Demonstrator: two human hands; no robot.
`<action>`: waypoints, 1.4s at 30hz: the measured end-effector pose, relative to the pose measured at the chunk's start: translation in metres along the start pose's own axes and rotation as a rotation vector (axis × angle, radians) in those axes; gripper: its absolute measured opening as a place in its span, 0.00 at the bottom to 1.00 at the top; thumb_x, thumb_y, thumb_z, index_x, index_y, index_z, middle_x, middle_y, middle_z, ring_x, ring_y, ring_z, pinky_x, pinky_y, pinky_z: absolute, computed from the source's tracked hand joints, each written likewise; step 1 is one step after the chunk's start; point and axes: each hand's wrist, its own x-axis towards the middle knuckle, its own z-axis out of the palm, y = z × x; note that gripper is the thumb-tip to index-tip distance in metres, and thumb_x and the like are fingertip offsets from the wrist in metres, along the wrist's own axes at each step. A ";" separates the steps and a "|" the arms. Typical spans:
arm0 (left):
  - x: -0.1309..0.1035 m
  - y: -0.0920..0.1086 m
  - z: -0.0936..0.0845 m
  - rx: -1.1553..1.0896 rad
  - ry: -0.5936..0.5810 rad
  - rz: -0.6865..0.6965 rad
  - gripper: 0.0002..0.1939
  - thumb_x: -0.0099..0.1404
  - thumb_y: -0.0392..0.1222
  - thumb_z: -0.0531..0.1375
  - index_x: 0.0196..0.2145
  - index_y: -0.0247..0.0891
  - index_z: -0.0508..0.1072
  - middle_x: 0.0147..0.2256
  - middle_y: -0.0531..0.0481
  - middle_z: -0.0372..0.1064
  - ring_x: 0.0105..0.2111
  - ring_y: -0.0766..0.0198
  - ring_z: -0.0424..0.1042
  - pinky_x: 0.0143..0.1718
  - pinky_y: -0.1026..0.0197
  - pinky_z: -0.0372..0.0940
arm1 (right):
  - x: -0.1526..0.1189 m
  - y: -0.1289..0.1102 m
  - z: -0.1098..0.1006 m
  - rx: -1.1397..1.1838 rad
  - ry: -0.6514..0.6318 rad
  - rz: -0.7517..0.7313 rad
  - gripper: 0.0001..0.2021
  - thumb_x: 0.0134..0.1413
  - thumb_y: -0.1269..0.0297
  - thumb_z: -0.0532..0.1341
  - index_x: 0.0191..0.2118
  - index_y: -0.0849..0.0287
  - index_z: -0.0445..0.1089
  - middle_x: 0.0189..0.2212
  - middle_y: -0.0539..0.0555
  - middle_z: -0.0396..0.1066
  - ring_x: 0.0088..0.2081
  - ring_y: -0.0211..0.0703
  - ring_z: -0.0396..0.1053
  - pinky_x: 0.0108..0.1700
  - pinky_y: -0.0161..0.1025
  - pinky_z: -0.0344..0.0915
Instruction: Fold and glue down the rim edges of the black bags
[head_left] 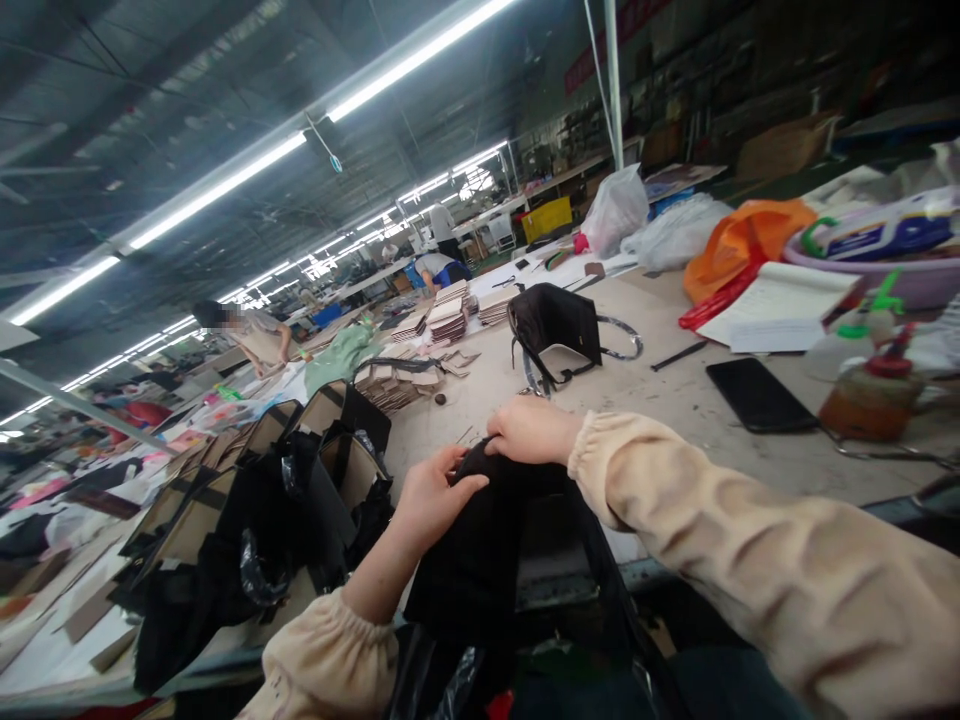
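Note:
A black fabric bag (472, 570) hangs over the table's front edge, close to my body. My left hand (431, 500) pinches its upper edge, thumb and fingers closed on the dark cloth. Just to the right, my right hand (531, 430) grips the same edge with its fingers curled under. Beyond my hands, a second black bag (559, 320) with plastic-wrapped handles sits on the table. Several more black bags (352, 470) with tan inner panels are bunched at the left. The lower part of the bag I hold is dark and partly hidden.
Stacks of cut boards (448, 312) and a green cloth (341, 352) lie farther back. On the right are a black phone (759, 393), a bottle of amber liquid (870, 400), an open notebook (780, 305) and an orange bag (742, 240). A co-worker (255, 335) bends over the table at left.

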 end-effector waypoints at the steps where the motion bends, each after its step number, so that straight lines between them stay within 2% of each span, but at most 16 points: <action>1: -0.004 0.000 -0.001 0.004 0.005 -0.011 0.18 0.55 0.45 0.63 0.44 0.40 0.72 0.37 0.50 0.75 0.34 0.62 0.71 0.35 0.64 0.62 | -0.001 0.002 -0.001 0.014 -0.010 -0.006 0.16 0.53 0.52 0.56 0.35 0.56 0.77 0.31 0.57 0.76 0.36 0.46 0.72 0.34 0.35 0.61; 5: -0.015 0.003 -0.008 0.145 -0.035 -0.028 0.13 0.58 0.47 0.60 0.39 0.40 0.74 0.31 0.51 0.74 0.32 0.62 0.71 0.32 0.65 0.61 | -0.009 0.010 -0.003 0.052 -0.039 -0.002 0.19 0.49 0.46 0.58 0.34 0.56 0.77 0.28 0.56 0.76 0.32 0.45 0.71 0.29 0.34 0.59; 8: -0.014 0.009 -0.012 0.232 -0.062 -0.014 0.13 0.61 0.49 0.55 0.33 0.39 0.75 0.27 0.52 0.72 0.29 0.64 0.69 0.30 0.65 0.57 | -0.014 0.012 -0.004 0.055 -0.034 0.020 0.21 0.52 0.47 0.55 0.34 0.58 0.77 0.29 0.58 0.76 0.33 0.46 0.71 0.31 0.35 0.60; 13: -0.001 0.020 -0.010 0.284 -0.034 0.048 0.16 0.64 0.47 0.51 0.25 0.37 0.71 0.21 0.53 0.66 0.25 0.67 0.64 0.27 0.65 0.52 | -0.016 0.009 -0.005 0.040 -0.031 0.032 0.19 0.54 0.51 0.54 0.33 0.59 0.77 0.30 0.59 0.76 0.35 0.47 0.72 0.34 0.37 0.61; 17: 0.012 0.021 -0.002 0.277 -0.009 0.035 0.16 0.62 0.44 0.53 0.19 0.36 0.65 0.18 0.55 0.58 0.23 0.68 0.59 0.26 0.65 0.48 | -0.015 0.011 -0.004 0.022 -0.041 0.028 0.18 0.54 0.52 0.55 0.33 0.59 0.77 0.30 0.59 0.76 0.36 0.48 0.72 0.35 0.37 0.62; 22: 0.023 0.014 0.008 0.235 0.000 0.007 0.12 0.57 0.42 0.57 0.19 0.37 0.61 0.18 0.57 0.52 0.22 0.69 0.55 0.25 0.65 0.46 | -0.014 0.016 -0.001 0.011 -0.043 0.039 0.18 0.54 0.51 0.55 0.35 0.58 0.77 0.33 0.60 0.75 0.38 0.50 0.72 0.36 0.39 0.63; 34: 0.029 -0.005 0.011 0.121 -0.018 -0.057 0.14 0.55 0.46 0.58 0.19 0.38 0.59 0.17 0.58 0.51 0.20 0.70 0.53 0.22 0.65 0.45 | -0.003 0.001 0.005 -0.002 -0.034 0.076 0.18 0.53 0.53 0.56 0.38 0.60 0.77 0.35 0.63 0.75 0.42 0.53 0.71 0.41 0.41 0.64; 38: 0.018 -0.001 0.008 0.041 -0.054 -0.055 0.15 0.57 0.51 0.57 0.21 0.37 0.63 0.18 0.57 0.55 0.21 0.68 0.57 0.22 0.66 0.49 | -0.008 0.004 0.001 -0.031 -0.041 0.113 0.19 0.55 0.53 0.54 0.37 0.62 0.76 0.35 0.64 0.75 0.40 0.53 0.72 0.39 0.41 0.64; 40: 0.008 0.001 0.004 0.004 -0.080 -0.038 0.13 0.55 0.49 0.59 0.25 0.36 0.67 0.21 0.56 0.61 0.24 0.67 0.61 0.25 0.66 0.53 | -0.014 0.006 -0.004 -0.036 -0.053 0.102 0.20 0.55 0.52 0.53 0.37 0.61 0.76 0.34 0.63 0.75 0.39 0.52 0.72 0.38 0.40 0.64; 42: 0.000 0.001 0.000 -0.022 -0.107 -0.026 0.11 0.52 0.45 0.61 0.32 0.36 0.71 0.26 0.54 0.67 0.28 0.64 0.65 0.28 0.65 0.56 | -0.019 0.006 -0.009 -0.031 -0.064 0.055 0.20 0.51 0.49 0.56 0.41 0.57 0.75 0.36 0.61 0.75 0.40 0.51 0.72 0.38 0.39 0.64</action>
